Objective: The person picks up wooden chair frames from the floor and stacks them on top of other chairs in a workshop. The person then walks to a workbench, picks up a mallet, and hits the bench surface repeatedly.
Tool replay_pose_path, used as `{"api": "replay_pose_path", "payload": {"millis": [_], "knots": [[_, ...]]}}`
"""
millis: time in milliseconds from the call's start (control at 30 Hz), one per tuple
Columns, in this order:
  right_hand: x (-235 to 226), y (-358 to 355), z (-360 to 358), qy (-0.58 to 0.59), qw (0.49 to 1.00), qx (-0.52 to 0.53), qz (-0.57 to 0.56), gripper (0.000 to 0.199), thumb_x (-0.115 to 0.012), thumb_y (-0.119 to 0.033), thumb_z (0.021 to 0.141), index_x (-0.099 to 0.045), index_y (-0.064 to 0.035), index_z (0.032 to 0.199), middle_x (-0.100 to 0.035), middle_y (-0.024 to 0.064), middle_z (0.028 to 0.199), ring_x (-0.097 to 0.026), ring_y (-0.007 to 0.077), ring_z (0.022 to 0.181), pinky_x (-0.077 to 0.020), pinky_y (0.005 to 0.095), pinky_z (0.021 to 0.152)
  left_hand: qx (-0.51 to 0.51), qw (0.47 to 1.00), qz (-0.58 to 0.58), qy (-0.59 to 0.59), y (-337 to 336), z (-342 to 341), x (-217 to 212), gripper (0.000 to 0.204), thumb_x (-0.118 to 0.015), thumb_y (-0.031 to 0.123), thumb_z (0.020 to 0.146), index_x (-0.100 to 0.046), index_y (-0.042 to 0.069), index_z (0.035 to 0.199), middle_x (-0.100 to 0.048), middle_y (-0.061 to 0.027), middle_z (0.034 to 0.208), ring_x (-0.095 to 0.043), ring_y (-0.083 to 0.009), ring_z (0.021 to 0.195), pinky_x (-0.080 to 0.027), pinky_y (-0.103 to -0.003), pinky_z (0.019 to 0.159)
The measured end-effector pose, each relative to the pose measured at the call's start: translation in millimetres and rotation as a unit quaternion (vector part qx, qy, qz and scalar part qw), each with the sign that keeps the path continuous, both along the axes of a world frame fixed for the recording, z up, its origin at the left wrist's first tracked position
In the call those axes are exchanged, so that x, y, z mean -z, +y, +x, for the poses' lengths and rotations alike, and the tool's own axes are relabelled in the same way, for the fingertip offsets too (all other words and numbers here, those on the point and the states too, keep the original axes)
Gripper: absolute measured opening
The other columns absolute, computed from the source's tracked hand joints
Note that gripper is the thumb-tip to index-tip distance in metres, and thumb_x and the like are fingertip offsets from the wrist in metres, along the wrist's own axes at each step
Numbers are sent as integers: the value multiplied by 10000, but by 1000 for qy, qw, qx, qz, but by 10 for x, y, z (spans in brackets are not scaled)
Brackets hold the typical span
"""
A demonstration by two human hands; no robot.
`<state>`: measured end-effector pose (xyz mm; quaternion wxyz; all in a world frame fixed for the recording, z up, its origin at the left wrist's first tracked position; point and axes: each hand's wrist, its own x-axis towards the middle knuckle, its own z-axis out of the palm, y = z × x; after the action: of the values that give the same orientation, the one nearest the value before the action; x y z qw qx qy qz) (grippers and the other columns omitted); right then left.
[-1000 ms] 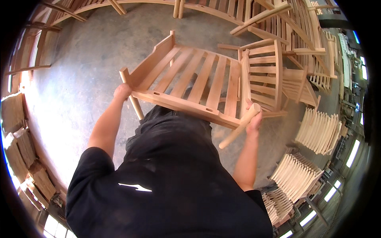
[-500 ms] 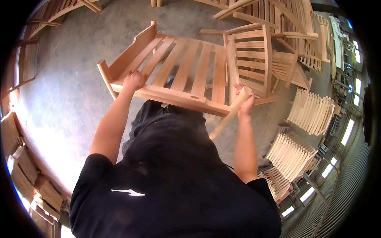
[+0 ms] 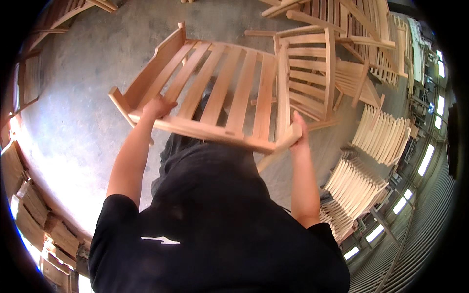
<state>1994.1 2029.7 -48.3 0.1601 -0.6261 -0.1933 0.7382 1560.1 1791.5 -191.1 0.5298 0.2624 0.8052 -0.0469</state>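
Observation:
I hold a slatted chair of pale wood (image 3: 229, 93) up in front of my chest, tilted, its seat slats facing me. My left hand (image 3: 157, 106) grips the near rail at its left end. On the right corner, my right hand (image 3: 299, 134) is closed around the rail where a leg sticks out. The chair's slatted back (image 3: 305, 80) points away to the right. My black shirt fills the lower picture and hides my legs.
Grey concrete floor (image 3: 83, 97) lies below. More wooden chairs and frames (image 3: 361, 44) are stacked at the top right. Bundles of curved slatted panels (image 3: 381, 134) lie at the right. Wooden pieces are piled along the left edge (image 3: 29, 210).
The chair has come higher and closer to me, filling more of the view. Both hands kept their grip on the near rail.

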Motion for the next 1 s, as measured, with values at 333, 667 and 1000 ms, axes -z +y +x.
{"api": "replay_pose_path", "payload": {"millis": [333, 667, 1000], "knots": [[160, 388, -597, -132, 984, -109, -46, 662, -585, -617, 818, -510, -193, 1321, -596, 25, 1137, -595, 229, 894, -470, 370, 775, -11, 1000, 5, 19, 223, 131, -350, 577, -724, 441, 739, -613, -16, 1071, -689, -231, 994, -670, -355, 974, -523, -437, 851], [1312, 775, 96, -164, 980, -65, -93, 474, -675, -583, 764, -555, -194, 1006, -573, 42, 743, -614, 235, 656, -488, 398, 515, -206, 978, 17, -21, 678, 239, 679, 800, -753, 544, 717, -600, -99, 1166, -663, -299, 1063, -664, -379, 1001, -513, -430, 866], [1354, 375, 642, -19, 992, -83, -94, 297, -590, -444, 888, -582, -178, 1021, -584, 30, 727, -593, 206, 587, -488, 378, 497, -232, 970, 75, 17, 267, 501, 507, 723, -687, 594, 793, -690, -123, 890, -685, -283, 849, -691, -348, 828, -507, -434, 702]]}}
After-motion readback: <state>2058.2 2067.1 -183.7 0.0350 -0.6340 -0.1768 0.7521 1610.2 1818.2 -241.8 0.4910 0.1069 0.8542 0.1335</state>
